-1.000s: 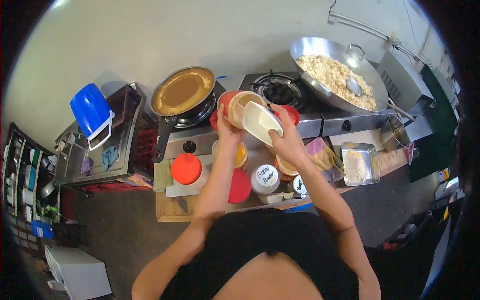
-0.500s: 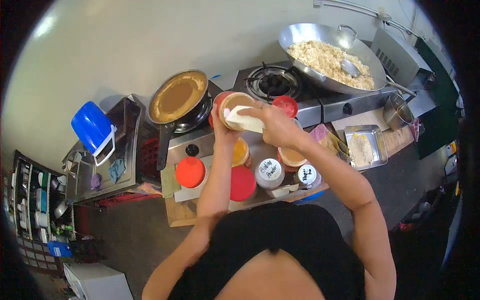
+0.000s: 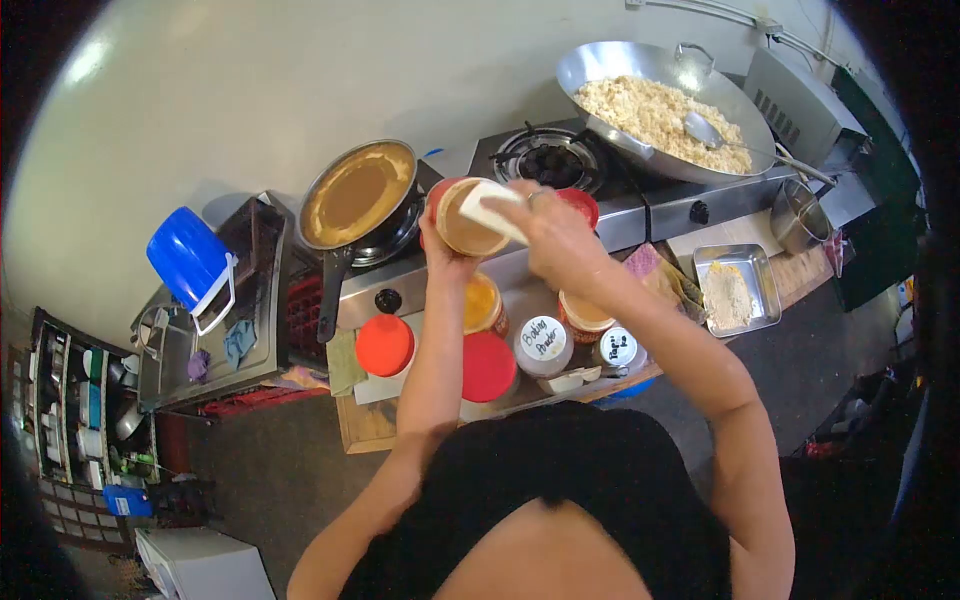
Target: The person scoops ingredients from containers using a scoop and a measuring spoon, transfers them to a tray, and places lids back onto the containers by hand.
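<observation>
My left hand (image 3: 446, 258) is wrapped round a jar (image 3: 470, 238) with light brown contents, its open mouth tilted toward me. In my right hand (image 3: 556, 235) is a white scoop (image 3: 492, 207), held across the jar's mouth. Below my hands stand an open jar of yellow-orange powder (image 3: 482, 303), a red-lidded jar (image 3: 485, 367), a jar labelled Baking Powder (image 3: 542, 340), another open jar (image 3: 585, 310) and a smaller white-lidded jar (image 3: 618, 347). A red lid (image 3: 577, 205) lies behind my right hand.
A frying pan (image 3: 360, 195) with brown contents sits on the left burner. At the right, a large wok (image 3: 735, 105) holds pale crumbly food and a metal ladle (image 3: 703, 130). A metal tray (image 3: 765, 290) lies near the right edge; a blue bucket (image 3: 188, 258) stands left.
The scoop has turned and lifted slightly at the jar's mouth, now showing a narrower side. My left hand still holds the jar in nearly the same place.
</observation>
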Motion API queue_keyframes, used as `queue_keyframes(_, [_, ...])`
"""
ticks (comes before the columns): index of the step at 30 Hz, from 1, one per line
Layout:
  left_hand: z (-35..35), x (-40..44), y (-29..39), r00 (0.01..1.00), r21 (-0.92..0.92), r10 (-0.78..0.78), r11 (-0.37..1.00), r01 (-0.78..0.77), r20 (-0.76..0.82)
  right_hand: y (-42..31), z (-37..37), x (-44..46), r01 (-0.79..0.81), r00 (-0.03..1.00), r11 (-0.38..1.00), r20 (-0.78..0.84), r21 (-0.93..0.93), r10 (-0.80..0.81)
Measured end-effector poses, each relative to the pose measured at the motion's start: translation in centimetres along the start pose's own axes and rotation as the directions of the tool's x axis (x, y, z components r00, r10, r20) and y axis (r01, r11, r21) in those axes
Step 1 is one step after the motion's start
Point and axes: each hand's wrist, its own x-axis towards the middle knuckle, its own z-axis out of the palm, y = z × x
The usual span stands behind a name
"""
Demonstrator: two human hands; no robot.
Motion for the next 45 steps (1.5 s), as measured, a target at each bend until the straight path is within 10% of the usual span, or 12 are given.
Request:
queue_keyframes(11, [-1.8, 1.1, -0.4, 1.0, 0.073, -0.028, 0.997, 0.028, -0.002, -1.2, -1.9, 0.8, -0.106, 0.91, 0.981, 0.413, 0.162, 0.031])
queue_keyframes(26, [-4.0, 0.8, -0.8, 0.996, -0.252, 0.059, 0.967, -0.039, 0.07, -0.9, -3.3, 0.9, -0.413, 0.909, 0.775, 0.264, 0.479, 0.321])
queue_keyframes(29, [-2.4, -0.1, -1.0, 0.985, -0.208, 0.094, 0.976, -0.063, 0.142, -2.0, -2.2, 1.3, -0.246, 0.962, 0.907, -0.03, 0.341, 0.272])
queue_keyframes(34, [-2.9, 1.5, -0.9, 0.95, -0.098, 0.286, 0.956, -0.275, 0.126, -1.6, 0.5, 1.8, -0.214, 0.976, 0.916, 0.037, 0.339, 0.214])
queue_keyframes(42, [-2.5, -0.2, 0.3, 0.996, -0.031, 0.056, 0.998, -0.054, 0.074, 0.4, -3.1, 3.4, -0.01, 0.921, 0.994, 0.389, 0.109, -0.033])
queue_keyframes(45, [-1.0, -0.6, -0.1, 0.996, -0.116, 0.059, 0.992, -0.052, 0.063, -0.3, -2.9, 3.7, -0.048, 0.986, 0.983, 0.168, 0.178, 0.018])
